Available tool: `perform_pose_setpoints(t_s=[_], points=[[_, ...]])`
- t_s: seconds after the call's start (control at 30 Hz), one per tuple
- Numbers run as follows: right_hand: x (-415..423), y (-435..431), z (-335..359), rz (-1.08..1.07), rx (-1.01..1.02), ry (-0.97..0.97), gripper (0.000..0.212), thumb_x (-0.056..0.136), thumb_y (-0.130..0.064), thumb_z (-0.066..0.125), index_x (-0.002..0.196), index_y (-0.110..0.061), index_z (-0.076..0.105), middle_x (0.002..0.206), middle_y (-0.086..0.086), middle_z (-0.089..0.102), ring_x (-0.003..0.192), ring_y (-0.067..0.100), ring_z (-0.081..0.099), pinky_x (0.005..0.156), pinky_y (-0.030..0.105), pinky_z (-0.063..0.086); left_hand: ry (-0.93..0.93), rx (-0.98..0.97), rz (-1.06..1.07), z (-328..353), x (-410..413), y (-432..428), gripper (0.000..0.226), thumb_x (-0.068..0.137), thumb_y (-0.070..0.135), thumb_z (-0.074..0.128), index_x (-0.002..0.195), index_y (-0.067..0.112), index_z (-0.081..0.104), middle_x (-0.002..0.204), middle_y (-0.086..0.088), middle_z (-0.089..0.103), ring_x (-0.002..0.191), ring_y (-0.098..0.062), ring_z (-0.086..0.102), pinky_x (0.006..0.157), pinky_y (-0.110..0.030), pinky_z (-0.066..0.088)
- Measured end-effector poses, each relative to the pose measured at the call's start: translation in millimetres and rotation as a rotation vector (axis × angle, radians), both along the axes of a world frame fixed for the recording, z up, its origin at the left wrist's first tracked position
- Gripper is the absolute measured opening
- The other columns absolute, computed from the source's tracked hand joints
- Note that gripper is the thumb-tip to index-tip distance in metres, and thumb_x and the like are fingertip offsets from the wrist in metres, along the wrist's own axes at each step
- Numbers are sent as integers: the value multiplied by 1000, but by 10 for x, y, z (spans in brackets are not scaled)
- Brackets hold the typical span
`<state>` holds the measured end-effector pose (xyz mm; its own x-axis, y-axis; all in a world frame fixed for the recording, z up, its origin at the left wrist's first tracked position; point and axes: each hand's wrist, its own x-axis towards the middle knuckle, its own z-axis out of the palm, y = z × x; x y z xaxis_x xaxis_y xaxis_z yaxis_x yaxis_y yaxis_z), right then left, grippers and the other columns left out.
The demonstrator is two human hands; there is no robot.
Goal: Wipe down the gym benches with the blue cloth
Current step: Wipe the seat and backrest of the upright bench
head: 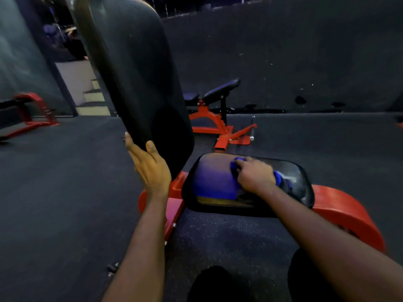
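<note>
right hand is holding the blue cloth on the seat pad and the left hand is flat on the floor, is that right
Not quite. The left hand is not on the floor: it holds the lower edge of the upright back pad, as the head view shows. The right hand does hold the blue cloth on the seat pad.

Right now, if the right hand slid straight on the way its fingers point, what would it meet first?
Only bare seat pad lies ahead of the right hand and blue cloth; past its far-left edge, probably the foot of the upright back pad, though depth is unclear.
</note>
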<state>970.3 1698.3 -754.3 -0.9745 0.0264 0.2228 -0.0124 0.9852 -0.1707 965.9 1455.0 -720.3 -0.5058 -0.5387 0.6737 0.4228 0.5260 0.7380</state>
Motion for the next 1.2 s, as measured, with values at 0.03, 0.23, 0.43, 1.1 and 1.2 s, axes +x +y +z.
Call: perform_pose_setpoints(t_s=[0.03,0.23,0.43,1.1,1.2], points=[[18,-124,19,56,-8,21,38,95,-31,43,130,-36,55,132,3,57,117,30,58,90,39,49,-28,-3,1,28,18,-20,54,104,29,35,152,11,20,155,-17,32,137,-35,39,109,-41,37],[-176,-648,379,186,-676,266,34,98,-27,47,130,-35,57,130,0,61,119,26,57,96,39,46,-255,-81,-133,208,137,-348,41,102,33,42,137,17,28,144,-11,48,125,-36,51,101,-51,42],[-348,-1197,1159,558,-1007,727,39,97,-10,50,135,-16,58,136,-1,58,126,8,52,110,25,37,40,-177,-58,850,230,-616,22,103,19,43,124,11,45,110,-1,58,96,-17,57,75,-20,39],[-800,-2269,2620,756,-812,972,49,100,-45,39,149,-44,32,161,-6,20,148,20,20,113,52,31,106,-389,-495,2693,-449,-1211,38,108,26,30,141,22,48,133,11,60,125,-9,55,95,-26,47],[-931,-2258,2908,718,-934,861,44,100,-46,40,144,-44,41,158,-9,27,146,16,23,112,50,33,177,-376,-531,2647,-519,-1218,39,108,22,31,142,16,48,137,7,59,130,-11,51,109,-32,41]])
